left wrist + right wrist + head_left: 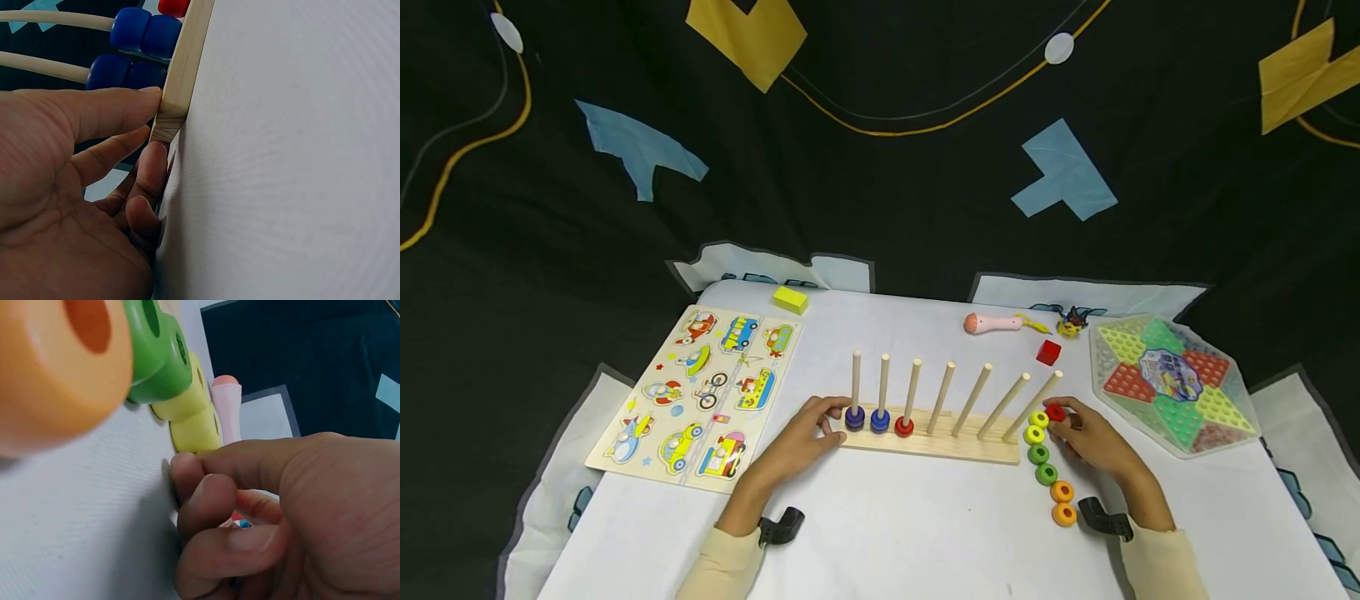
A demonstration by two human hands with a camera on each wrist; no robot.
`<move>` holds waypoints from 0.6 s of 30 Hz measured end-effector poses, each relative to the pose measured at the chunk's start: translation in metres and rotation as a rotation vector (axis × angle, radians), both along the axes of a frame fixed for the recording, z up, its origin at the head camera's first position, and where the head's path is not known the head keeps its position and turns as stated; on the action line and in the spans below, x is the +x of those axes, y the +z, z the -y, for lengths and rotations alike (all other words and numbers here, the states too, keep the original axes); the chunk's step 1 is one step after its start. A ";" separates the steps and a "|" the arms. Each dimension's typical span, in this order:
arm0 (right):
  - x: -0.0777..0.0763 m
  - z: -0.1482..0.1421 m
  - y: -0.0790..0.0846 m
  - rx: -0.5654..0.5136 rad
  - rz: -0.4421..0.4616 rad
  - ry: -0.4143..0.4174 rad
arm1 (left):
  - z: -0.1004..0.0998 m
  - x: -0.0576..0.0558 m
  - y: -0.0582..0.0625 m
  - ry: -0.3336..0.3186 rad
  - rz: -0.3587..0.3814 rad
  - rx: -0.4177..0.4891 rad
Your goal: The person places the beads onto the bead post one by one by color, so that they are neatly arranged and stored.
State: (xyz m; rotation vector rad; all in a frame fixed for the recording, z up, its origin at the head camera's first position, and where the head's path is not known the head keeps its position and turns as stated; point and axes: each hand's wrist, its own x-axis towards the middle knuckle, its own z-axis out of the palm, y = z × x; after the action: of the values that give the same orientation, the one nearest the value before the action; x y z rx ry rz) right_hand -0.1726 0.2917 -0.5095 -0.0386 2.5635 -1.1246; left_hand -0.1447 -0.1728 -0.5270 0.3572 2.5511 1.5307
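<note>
Pinched between the thumb and fingertips of the left hand [805, 433] is the end of a wooden stand [970, 452], which lies flat across the white table [925, 525] with seven upright pegs. Over on the right, the thumb and a finger of the right hand [1093, 435] are curled around a loose red bead [1056, 414]; the right wrist view does not show that bead, so its contact is seen only from the head camera.

Just left of that bead, a line of others runs along the table past the stand's right end: two yellow beads [1034, 435], two green beads [1038, 454] and two orange beads [1063, 492], the orange nearest the person.

Dark blue beads [854, 422] sit on the leftmost peg, blue beads [880, 425] on the next, and another red one on the third. Left of the stand lies a puzzle board [651, 467]; behind the right hand is a red block [1048, 352].
</note>
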 end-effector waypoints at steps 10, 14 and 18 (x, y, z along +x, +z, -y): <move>0.003 0.001 0.015 0.034 -0.082 -0.063 | 0.000 0.000 0.000 -0.001 0.005 -0.003; 0.006 0.007 0.033 0.062 -0.149 -0.087 | 0.000 0.000 0.000 -0.002 -0.001 0.001; 0.009 0.014 0.055 0.061 -0.254 -0.128 | 0.000 0.000 0.000 -0.002 0.001 -0.002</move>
State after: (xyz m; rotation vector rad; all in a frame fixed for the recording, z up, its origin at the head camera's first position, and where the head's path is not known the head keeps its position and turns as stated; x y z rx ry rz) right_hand -0.1633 0.2773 -0.4550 -0.0018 2.8596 -1.1513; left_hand -0.1448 -0.1730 -0.5271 0.3592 2.5503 1.5277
